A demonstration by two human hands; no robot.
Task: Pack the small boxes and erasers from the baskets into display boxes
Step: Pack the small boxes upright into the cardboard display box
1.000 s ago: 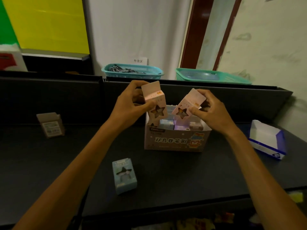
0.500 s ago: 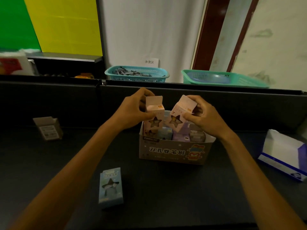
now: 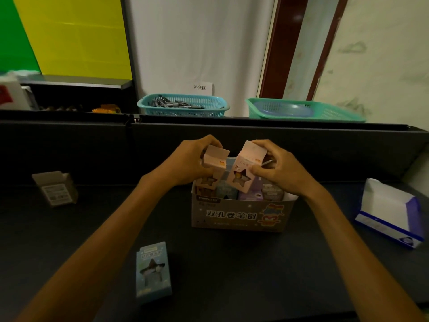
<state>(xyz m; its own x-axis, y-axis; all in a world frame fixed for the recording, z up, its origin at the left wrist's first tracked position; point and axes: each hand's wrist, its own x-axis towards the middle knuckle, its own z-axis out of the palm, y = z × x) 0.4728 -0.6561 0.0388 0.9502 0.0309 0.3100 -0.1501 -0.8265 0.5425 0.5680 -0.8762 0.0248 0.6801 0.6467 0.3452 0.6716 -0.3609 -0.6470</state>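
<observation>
Head view: you are looking down on a dark table (image 3: 232,263) with a low black wall behind it.
Far left: a small brown carton (image 3: 55,189) is standing near the wall with its top flap open, well apart from your hands.
Front left: a pale blue small box (image 3: 153,270) with a star window is lying on the table just beside your left forearm, and nothing is touching it.
Left hand: your left hand (image 3: 188,161) is gripping a pink small box (image 3: 212,168) near its top, the fingers curled round it and the thumb on its near side. The box is upright, and its lower end is sitting inside the left end of the display box (image 3: 239,216).
Centre: the display box is standing open on the table, with printed characters and a cartoon on its front wall. Blue, purple and grey small boxes are standing in a row inside it.
Right hand: your right hand (image 3: 278,168) is pinching a second pink box (image 3: 243,168), fingers bent over its top and thumb on its front. This box is tilting to the left, and its lower end is just above the row.
Far right: a white and blue carton (image 3: 390,212) is lying on the table, open.
Behind the wall: a blue basket (image 3: 183,105) is holding dark small items, and a green basket (image 3: 301,110) is standing to its right.
</observation>
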